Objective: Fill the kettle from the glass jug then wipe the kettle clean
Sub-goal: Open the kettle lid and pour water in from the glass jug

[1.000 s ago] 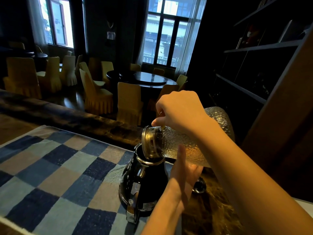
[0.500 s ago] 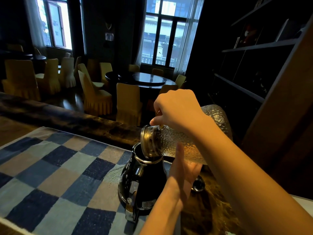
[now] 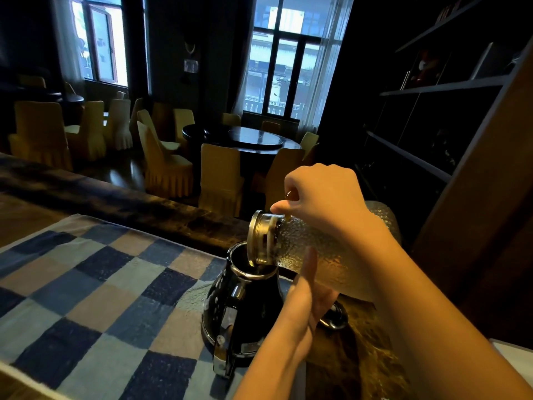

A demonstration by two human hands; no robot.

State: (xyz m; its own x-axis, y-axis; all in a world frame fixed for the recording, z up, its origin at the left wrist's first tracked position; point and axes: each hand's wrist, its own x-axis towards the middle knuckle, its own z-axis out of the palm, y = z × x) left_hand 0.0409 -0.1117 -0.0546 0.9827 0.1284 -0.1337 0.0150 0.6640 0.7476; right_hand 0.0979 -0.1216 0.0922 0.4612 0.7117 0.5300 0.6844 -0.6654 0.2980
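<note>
A black kettle [image 3: 230, 307] with chrome trim stands open on the checked cloth [image 3: 86, 298]. A textured glass jug [image 3: 320, 249] is tipped almost level above it. The jug's gold metal collar [image 3: 258, 238] hangs right over the kettle's mouth. My right hand [image 3: 323, 197] grips the jug from above, near its neck. From below, my left hand [image 3: 305, 295] presses flat against the jug's underside, thumb pointing up. Any water stream is too dim to make out.
A round dark lid [image 3: 336, 316] lies on the wooden counter just right of the kettle. A raised counter ledge [image 3: 115, 203] runs behind the cloth. A tall wooden panel [image 3: 476, 226] stands close on the right. Chairs and a round table fill the room beyond.
Almost nothing has moved. The jug stays tipped over the kettle's mouth with both hands in the same hold; the view has shifted slightly.
</note>
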